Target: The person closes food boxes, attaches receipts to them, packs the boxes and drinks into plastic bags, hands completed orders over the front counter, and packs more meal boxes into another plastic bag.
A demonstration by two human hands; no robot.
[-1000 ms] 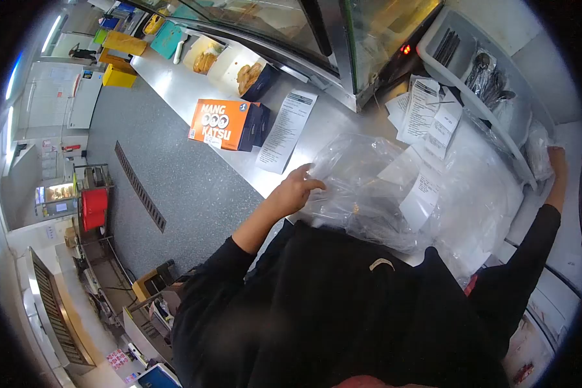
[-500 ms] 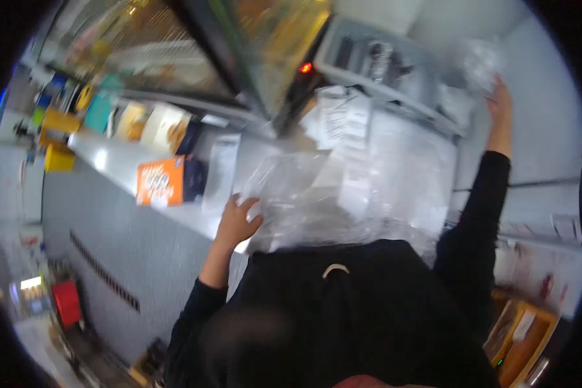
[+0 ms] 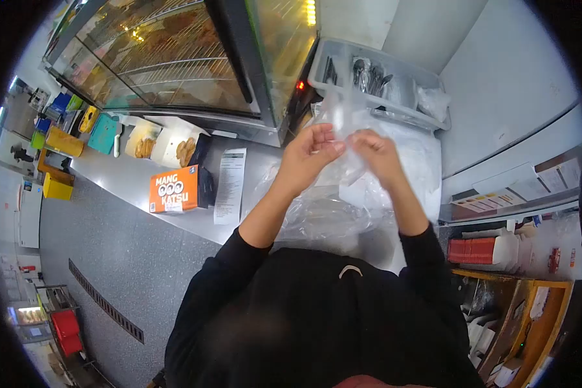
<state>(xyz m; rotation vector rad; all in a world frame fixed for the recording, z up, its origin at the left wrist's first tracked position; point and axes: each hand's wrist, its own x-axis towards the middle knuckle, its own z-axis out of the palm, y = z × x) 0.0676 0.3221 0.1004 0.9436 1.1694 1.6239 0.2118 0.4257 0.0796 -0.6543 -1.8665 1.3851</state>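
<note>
Both hands are raised over the counter with a thin clear plastic bag (image 3: pixel 344 116) between them. My left hand (image 3: pixel 312 158) has its fingers curled and its thumb against the bag's near part. Beside it, my right hand (image 3: pixel 376 155) pinches the same plastic, a little smeared by motion. Under the hands, more clear plastic bags (image 3: pixel 317 216) lie crumpled on the counter. To the left are a long printed receipt (image 3: pixel 230 187) and an orange and black "Mang Katsu" box (image 3: pixel 174 189).
A clear tub of black cutlery (image 3: pixel 381 97) stands at the back, next to a glass heated cabinet (image 3: pixel 174 64). Two open boxes with fried food (image 3: pixel 168 142) sit at the left. A teal board (image 3: pixel 103 136) lies farther left. A grey wall (image 3: pixel 511 97) bounds the right.
My right hand has come from the wall side, by the tub, in to the middle. My left hand has risen from the counter's near edge to meet it at the plastic bag.
</note>
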